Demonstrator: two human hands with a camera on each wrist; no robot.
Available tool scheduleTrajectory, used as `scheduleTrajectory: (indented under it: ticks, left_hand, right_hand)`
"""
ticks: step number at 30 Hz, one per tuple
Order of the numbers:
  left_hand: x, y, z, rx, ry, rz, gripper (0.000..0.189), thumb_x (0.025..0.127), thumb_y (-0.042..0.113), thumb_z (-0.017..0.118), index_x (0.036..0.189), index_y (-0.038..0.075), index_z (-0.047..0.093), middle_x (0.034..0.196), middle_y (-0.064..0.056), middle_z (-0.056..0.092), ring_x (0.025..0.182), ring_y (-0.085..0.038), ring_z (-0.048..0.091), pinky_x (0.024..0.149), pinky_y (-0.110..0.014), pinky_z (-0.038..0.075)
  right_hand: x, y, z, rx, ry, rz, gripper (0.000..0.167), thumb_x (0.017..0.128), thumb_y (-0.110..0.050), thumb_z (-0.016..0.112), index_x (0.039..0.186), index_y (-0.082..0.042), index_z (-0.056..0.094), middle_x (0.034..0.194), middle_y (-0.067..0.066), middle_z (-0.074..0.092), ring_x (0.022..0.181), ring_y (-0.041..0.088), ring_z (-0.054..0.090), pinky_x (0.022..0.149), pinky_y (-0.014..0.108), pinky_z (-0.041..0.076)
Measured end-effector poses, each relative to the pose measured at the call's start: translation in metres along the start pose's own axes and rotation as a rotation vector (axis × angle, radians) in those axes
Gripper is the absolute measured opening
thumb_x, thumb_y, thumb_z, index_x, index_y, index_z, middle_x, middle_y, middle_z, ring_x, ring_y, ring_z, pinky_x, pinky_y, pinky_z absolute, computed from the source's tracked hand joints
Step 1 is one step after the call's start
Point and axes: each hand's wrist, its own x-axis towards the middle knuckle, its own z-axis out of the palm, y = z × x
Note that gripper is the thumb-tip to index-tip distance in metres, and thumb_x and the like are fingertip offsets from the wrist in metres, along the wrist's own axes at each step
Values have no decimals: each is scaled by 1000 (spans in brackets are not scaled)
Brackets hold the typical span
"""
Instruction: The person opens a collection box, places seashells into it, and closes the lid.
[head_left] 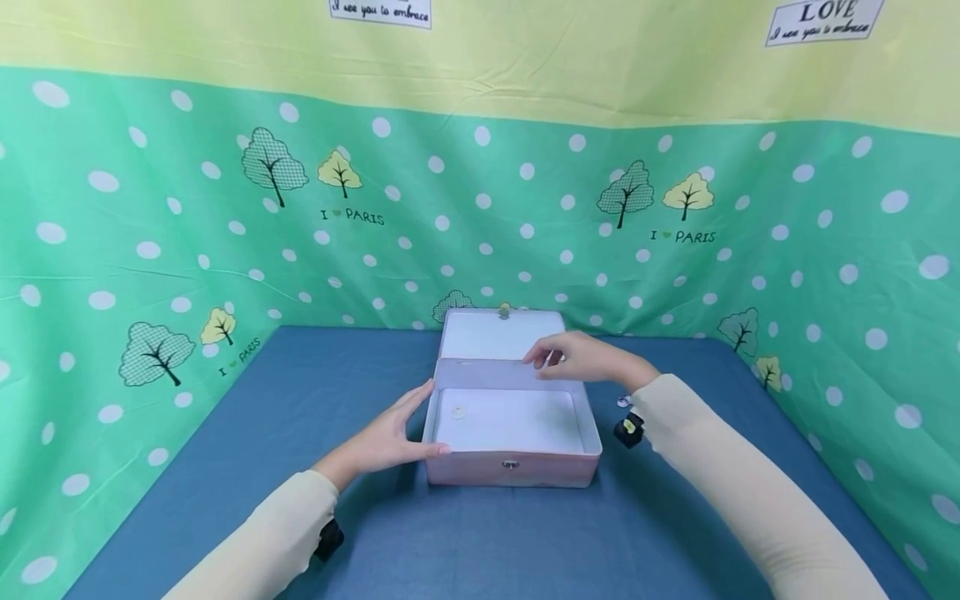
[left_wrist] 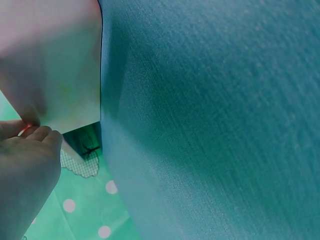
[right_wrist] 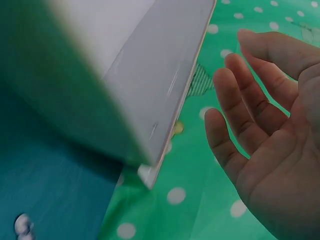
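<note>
A shallow pinkish metal box (head_left: 513, 468) stands on the blue table with its hinged lid (head_left: 480, 333) tipped back. Inside, the floor is pale, and a small whitish round thing (head_left: 458, 412) lies near its left side. My left hand (head_left: 382, 437) rests against the box's left side, thumb on the front-left rim and fingers stretched along the wall. In the left wrist view its fingertips touch the box edge. My right hand (head_left: 577, 357) hovers over the right rear of the box, near the lid's hinge. Its fingers (right_wrist: 232, 95) are loosely bent, with nothing held in the right wrist view.
A small shiny whitish object (right_wrist: 22, 225) lies on the table to the right of the box, partly hidden by the right wrist in the head view. A green dotted cloth (head_left: 525, 200) hangs behind and beside the blue table (head_left: 315, 392).
</note>
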Motion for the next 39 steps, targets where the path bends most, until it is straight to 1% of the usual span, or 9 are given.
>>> scheduleTrajectory:
  ticks: [3, 7, 13, 17, 21, 25, 29, 34, 39]
  left_hand:
    - [1, -1, 0, 4, 0, 2, 109, 80, 55, 80, 163, 23, 16, 167, -7, 12, 150, -35, 15, 108, -68, 26]
    - [1, -2, 0, 9, -3, 3, 109, 81, 54, 80, 163, 23, 15, 167, -8, 12, 150, -36, 15, 108, -68, 26]
    - [1, -3, 0, -1, 0, -5, 109, 81, 54, 80, 163, 24, 15, 167, -8, 12, 150, -37, 15, 107, -69, 26]
    - [1, -3, 0, 2, 3, -12, 108, 81, 54, 80, 163, 24, 15, 166, -8, 13, 150, -37, 16, 107, -69, 27]
    - [0, -2, 0, 1, 2, -17, 108, 81, 53, 80, 163, 24, 16, 166, -9, 13, 150, -36, 16, 107, -68, 27]
    - [0, 0, 1, -5, 3, -17, 109, 80, 54, 80, 163, 23, 16, 166, -8, 13, 150, -36, 16, 107, -69, 26]
    - [-1, 0, 1, -3, 3, -18, 109, 80, 54, 80, 163, 23, 16, 166, -8, 13, 150, -37, 16, 107, -69, 27]
    - [-1, 0, 1, -1, 3, -15, 109, 81, 54, 80, 163, 22, 16, 166, -10, 12, 149, -37, 17, 107, -69, 27]
    - [-1, 1, 1, -3, 2, -13, 109, 81, 54, 80, 163, 22, 15, 166, -11, 12, 149, -37, 16, 107, -69, 27]
  right_hand:
    - [-14, 11, -2, 19, 31, 15, 29, 98, -14, 65, 126, -5, 68, 113, 11, 68, 101, 22, 63, 84, 36, 53]
    - [-32, 31, -3, 37, 77, 32, 26, 99, -18, 66, 122, -7, 69, 108, 9, 68, 97, 20, 64, 82, 36, 54]
    - [-53, 59, -5, 47, 147, 92, 25, 99, -16, 66, 121, -5, 69, 107, 9, 70, 98, 20, 66, 84, 39, 54]
    - [-66, 73, -5, 72, 158, 157, 24, 99, -16, 65, 120, -5, 69, 107, 7, 70, 99, 23, 66, 85, 41, 54]
    - [-77, 89, -2, 80, 148, 217, 25, 101, -13, 62, 122, 0, 67, 107, 11, 70, 98, 27, 67, 82, 41, 54]
    - [-85, 107, 6, 65, 153, 272, 27, 100, -9, 61, 123, 4, 66, 108, 16, 70, 95, 27, 67, 80, 41, 54]
    - [-91, 120, 18, 35, 154, 314, 26, 98, -8, 64, 121, 3, 68, 108, 14, 70, 96, 26, 67, 82, 45, 53]
    - [-94, 128, 27, -2, 159, 352, 24, 96, -11, 69, 118, -2, 72, 112, 12, 69, 99, 25, 64, 83, 47, 52]
    - [-93, 133, 30, 5, 164, 370, 24, 95, -10, 69, 118, -3, 73, 112, 12, 68, 91, 20, 63, 77, 42, 52]
